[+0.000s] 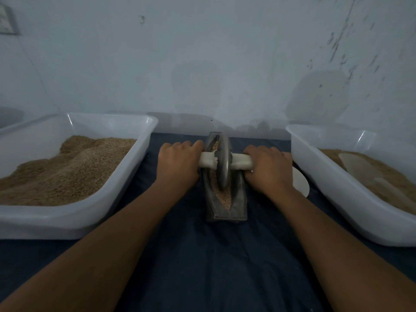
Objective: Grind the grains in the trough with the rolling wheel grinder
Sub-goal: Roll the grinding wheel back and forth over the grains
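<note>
The trough (226,194) sits dead centre on the dark cloth (202,255), running away from me, so I can push straight along it with both arms. Cracked grains (222,197) lie in its groove, most of them at the near end. The metal wheel (223,162) stands upright on edge in the groove, towards the trough's far half. My left hand (177,164) is wrapped round the pale handle (208,161) left of the trough; my right hand (269,167) grips the other end (242,163) on the right. Equal hold either side keeps the wheel from tipping, I reckon. Left of the trough, a clear tub (126,174) heaped with grain (67,167). Right of it, another tub (315,167) with a flatter layer and a pale scoop-like piece (353,163). A white disc (300,182) peeks out just beyond my right hand.
</note>
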Demonstrator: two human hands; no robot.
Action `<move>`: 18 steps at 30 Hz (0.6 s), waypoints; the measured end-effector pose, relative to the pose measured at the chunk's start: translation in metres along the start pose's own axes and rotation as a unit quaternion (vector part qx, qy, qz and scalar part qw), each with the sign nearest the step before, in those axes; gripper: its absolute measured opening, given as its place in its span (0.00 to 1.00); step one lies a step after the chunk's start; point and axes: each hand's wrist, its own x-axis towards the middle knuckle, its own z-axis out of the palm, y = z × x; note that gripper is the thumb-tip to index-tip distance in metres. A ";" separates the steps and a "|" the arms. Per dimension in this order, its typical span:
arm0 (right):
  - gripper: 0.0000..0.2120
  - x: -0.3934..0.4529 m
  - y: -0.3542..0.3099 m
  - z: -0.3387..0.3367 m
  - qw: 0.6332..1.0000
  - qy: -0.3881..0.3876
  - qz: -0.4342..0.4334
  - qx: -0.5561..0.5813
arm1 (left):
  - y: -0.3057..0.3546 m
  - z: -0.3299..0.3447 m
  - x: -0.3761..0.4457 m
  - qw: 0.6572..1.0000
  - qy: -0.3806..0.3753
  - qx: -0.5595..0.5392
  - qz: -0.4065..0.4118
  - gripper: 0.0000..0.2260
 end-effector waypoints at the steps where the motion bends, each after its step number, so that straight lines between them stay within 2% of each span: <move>1: 0.09 0.002 0.000 0.001 1.000 -0.004 0.000 -0.005 | 0.000 0.001 0.002 1.000 0.001 0.002 0.000 0.15; 6: 0.08 0.016 0.002 0.006 0.998 -0.056 0.019 -0.023 | 0.001 0.007 0.016 1.000 -0.003 0.004 -0.004 0.12; 9: 0.03 0.024 0.003 0.008 0.996 -0.078 0.020 -0.028 | -0.001 0.012 0.021 1.000 -0.008 0.008 -0.005 0.12; 18: 0.08 0.047 0.005 0.004 0.985 -0.170 0.020 -0.007 | -0.003 0.021 0.034 1.000 -0.007 0.015 -0.012 0.10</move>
